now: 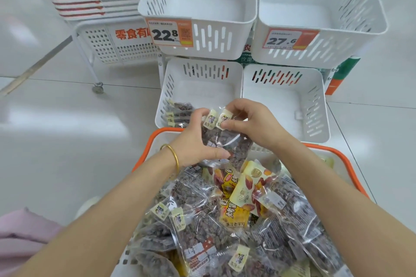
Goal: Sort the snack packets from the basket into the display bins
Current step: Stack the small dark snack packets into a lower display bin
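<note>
An orange-rimmed basket [351,164] in front of me is full of clear packets of dark snacks [202,227] and several yellow packets [245,189]. Over its far edge I hold two dark snack packets [227,141] with cream labels. My left hand [195,139], with a gold bangle on the wrist, grips them from the left side. My right hand [252,121] pinches their label ends from above. Behind them the lower left display bin [171,83] has a few of the same dark packets [180,112] in its near left corner.
The lower right bin [286,101] holds nothing. Two upper white bins carry price tags, 22.8 [168,33] on the left one and 27.6 [290,39] on the right. A white wheeled cart [105,45] with stacked trays stands at the left on the pale tiled floor.
</note>
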The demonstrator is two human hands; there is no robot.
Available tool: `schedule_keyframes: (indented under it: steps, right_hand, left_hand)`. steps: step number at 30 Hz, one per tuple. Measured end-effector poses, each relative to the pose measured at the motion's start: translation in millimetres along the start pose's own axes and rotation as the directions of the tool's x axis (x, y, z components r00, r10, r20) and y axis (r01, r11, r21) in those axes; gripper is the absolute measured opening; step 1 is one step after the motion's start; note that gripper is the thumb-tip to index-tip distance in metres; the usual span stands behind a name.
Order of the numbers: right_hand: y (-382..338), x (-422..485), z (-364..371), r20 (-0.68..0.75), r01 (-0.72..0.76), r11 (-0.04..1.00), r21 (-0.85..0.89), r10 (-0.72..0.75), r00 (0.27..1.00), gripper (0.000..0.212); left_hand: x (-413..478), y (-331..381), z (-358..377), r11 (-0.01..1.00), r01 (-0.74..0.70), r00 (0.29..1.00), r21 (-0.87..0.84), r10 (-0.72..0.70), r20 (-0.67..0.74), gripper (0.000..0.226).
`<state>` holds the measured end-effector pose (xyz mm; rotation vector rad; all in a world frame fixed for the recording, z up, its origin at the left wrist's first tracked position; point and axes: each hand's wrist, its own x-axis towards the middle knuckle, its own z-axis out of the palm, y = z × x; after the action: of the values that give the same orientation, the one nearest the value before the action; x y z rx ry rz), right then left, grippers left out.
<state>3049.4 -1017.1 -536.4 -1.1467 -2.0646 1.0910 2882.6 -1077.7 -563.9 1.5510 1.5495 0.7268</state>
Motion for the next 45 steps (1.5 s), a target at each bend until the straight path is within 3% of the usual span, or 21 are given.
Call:
schedule_keyframes:
  steps: [5,8,10,14,18,23,25,27,29,33,35,38,42,45]
  right_hand:
    - [-3.9,10.3,-6.2,0.015,-0.060,0.997,0.056,0.059,0.998,0.043]
    - [6.4,11.1,-14.8,0.273,-0.285,0.894,0.345,0.195,0.942,0.076]
    - [11.8,15.1,-13.3,0.396,-0.366,0.811,0.457,0.183,0.900,0.089]
    - [15.1,40.4,2.7,0.389,-0.367,0.772,0.519,0.170,0.906,0.079]
    - [18.6,75.1,12.3,0.229,-0.259,0.857,0.445,0.171,0.958,0.052]
    - [37.1,118.5,21.6,-0.049,-0.094,0.955,0.281,0.112,0.993,0.045]
    - [55.5,135.7,28.9,-0.167,-0.053,0.993,0.101,0.070,0.983,0.045]
    - [71.0,152.5,37.4,-0.220,-0.069,0.993,-0.092,0.047,0.974,0.046]
    - [81.0,169.2,46.9,-0.241,-0.082,0.978,-0.193,0.034,0.970,0.046]
    - [88.3,208.0,71.9,-0.224,-0.100,0.977,-0.187,0.057,0.973,0.046]
    - [92.9,222.8,90.7,-0.130,-0.124,0.982,-0.146,0.105,0.986,0.044]
    - [99.0,229.8,112.9,0.056,-0.187,0.982,-0.038,0.189,0.980,0.044]
    - [96.0,227.9,111.7,0.106,-0.351,0.906,0.234,0.335,0.936,0.057]
    - [91.7,225.4,113.3,0.171,-0.380,0.890,0.250,0.346,0.923,0.052]
  left_hand:
    - [10.5,-14.3,-15.7,0.994,0.007,0.996,-0.107,-0.016,-0.088,0.101]
    - [17.3,-17.8,-32.3,0.978,0.020,0.996,-0.207,-0.038,-0.082,0.101]
    - [22.9,-20.9,-40.1,0.971,0.025,0.997,-0.236,-0.040,-0.061,0.098]
    - [34.1,-27.6,-51.8,0.968,-0.009,1.000,-0.250,0.006,-0.013,0.089]
    - [52.1,-30.9,-65.5,0.981,-0.042,0.997,-0.190,0.029,-0.067,0.079]
    - [66.0,-55.8,-69.7,0.993,-0.020,0.941,0.116,0.058,-0.334,0.087]
    - [63.0,-76.5,-61.8,0.956,0.050,0.955,0.288,0.039,-0.296,0.080]
    - [61.4,-95.9,-54.3,0.844,0.098,0.979,0.528,0.014,-0.204,0.084]
    - [62.5,-108.5,-50.6,0.747,0.115,0.985,0.655,0.002,-0.175,0.086]
    - [65.0,-112.3,-48.5,0.778,0.102,0.980,0.620,0.027,-0.196,0.084]
    - [66.1,-113.4,-48.6,0.809,0.104,0.980,0.578,0.017,-0.200,0.084]
    - [66.0,-114.1,-48.6,0.825,0.105,0.979,0.555,0.014,-0.205,0.081]
    - [66.3,-113.5,-49.1,0.837,0.094,0.979,0.540,0.021,-0.204,0.077]
    - [66.1,-113.4,-49.2,0.850,0.086,0.980,0.520,0.022,-0.197,0.071]
